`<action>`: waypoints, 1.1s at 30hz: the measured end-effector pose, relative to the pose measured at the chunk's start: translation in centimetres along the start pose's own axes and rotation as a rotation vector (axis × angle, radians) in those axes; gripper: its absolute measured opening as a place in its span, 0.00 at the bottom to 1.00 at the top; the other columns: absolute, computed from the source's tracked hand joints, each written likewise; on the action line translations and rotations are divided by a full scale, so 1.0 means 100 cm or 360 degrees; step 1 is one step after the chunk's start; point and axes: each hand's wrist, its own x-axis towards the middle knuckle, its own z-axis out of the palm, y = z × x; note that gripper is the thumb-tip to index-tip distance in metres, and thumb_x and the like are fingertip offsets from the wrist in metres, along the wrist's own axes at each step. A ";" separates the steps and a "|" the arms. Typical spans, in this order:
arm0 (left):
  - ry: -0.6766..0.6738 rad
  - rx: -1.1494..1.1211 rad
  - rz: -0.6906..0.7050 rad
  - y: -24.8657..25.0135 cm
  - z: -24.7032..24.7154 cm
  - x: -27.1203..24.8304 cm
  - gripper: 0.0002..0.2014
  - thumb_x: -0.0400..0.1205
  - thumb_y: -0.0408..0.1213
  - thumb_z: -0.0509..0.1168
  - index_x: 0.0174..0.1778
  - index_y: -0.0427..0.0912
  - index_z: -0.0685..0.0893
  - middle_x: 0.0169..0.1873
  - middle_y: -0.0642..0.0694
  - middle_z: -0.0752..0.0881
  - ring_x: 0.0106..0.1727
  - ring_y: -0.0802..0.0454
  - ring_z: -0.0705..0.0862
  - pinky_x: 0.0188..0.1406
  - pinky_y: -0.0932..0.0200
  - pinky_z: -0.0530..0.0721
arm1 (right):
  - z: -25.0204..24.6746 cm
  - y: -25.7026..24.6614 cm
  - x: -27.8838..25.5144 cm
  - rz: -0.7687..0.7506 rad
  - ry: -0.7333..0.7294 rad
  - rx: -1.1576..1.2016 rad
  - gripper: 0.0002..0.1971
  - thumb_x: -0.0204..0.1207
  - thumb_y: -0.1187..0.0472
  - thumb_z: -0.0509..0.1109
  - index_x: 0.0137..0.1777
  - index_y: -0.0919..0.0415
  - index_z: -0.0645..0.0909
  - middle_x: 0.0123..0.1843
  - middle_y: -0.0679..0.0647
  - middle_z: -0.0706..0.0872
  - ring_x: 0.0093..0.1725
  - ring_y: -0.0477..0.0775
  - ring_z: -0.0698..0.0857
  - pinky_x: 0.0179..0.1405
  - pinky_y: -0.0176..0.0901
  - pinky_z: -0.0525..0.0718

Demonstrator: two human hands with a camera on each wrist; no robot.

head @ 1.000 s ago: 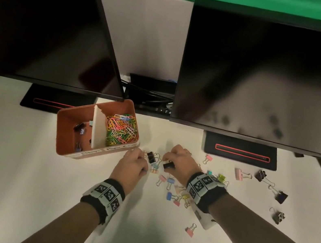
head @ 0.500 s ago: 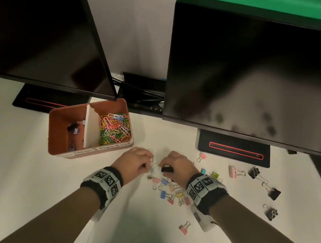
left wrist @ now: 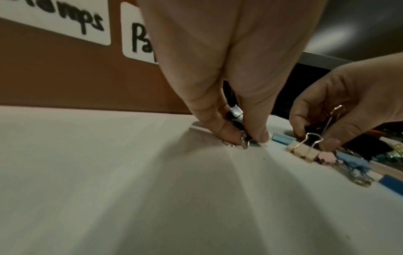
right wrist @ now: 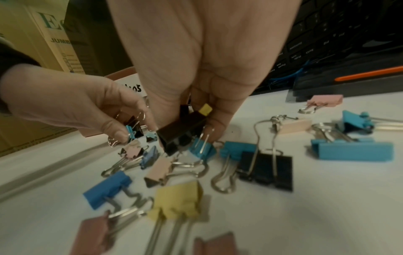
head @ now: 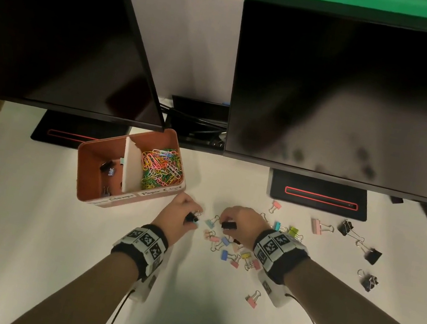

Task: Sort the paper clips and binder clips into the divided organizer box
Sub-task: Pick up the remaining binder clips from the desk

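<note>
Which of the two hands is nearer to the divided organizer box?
Left. The left hand pinches small clips just beside the divided organizer box, at its front corner. The right hand is farther off, over the binder clip pile.

A white cloth-covered table (head: 26, 214) carries a terracotta divided organizer box (head: 93, 192), with scattered coloured metal binder clips (head: 230, 253) lying to its right.

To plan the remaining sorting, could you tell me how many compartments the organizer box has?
2. The left compartment holds a few binder clips; the right compartment holds the coloured paper clips; a white divider stands between them. None seems hidden.
</note>
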 end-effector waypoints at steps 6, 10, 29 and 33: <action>0.0063 -0.0148 0.0009 -0.006 -0.001 -0.010 0.07 0.73 0.30 0.73 0.46 0.40 0.87 0.46 0.48 0.82 0.48 0.54 0.81 0.61 0.57 0.80 | -0.004 -0.007 -0.006 -0.0018 0.0066 0.0043 0.10 0.75 0.64 0.68 0.55 0.56 0.81 0.54 0.54 0.86 0.54 0.56 0.83 0.54 0.43 0.80; 0.0166 -0.0384 0.0106 -0.003 -0.020 -0.028 0.09 0.72 0.29 0.73 0.47 0.43 0.89 0.46 0.50 0.87 0.49 0.55 0.85 0.57 0.57 0.84 | -0.017 -0.027 -0.010 -0.0168 0.0158 0.0091 0.10 0.74 0.66 0.68 0.54 0.56 0.82 0.52 0.55 0.87 0.51 0.56 0.83 0.55 0.45 0.82; 0.0692 -0.0738 -0.0440 -0.056 -0.177 -0.053 0.10 0.85 0.39 0.55 0.57 0.52 0.80 0.53 0.47 0.84 0.57 0.49 0.83 0.62 0.48 0.81 | -0.038 -0.216 0.074 -0.0426 0.0359 0.0511 0.18 0.80 0.54 0.64 0.69 0.52 0.71 0.58 0.53 0.86 0.51 0.49 0.86 0.50 0.37 0.82; 0.0646 -0.0585 -0.0128 -0.023 -0.162 -0.062 0.09 0.83 0.41 0.61 0.56 0.48 0.83 0.48 0.49 0.86 0.47 0.57 0.85 0.43 0.65 0.86 | -0.043 -0.159 0.045 -0.0435 0.0364 0.0487 0.12 0.80 0.55 0.63 0.62 0.51 0.76 0.52 0.47 0.85 0.47 0.47 0.85 0.49 0.38 0.82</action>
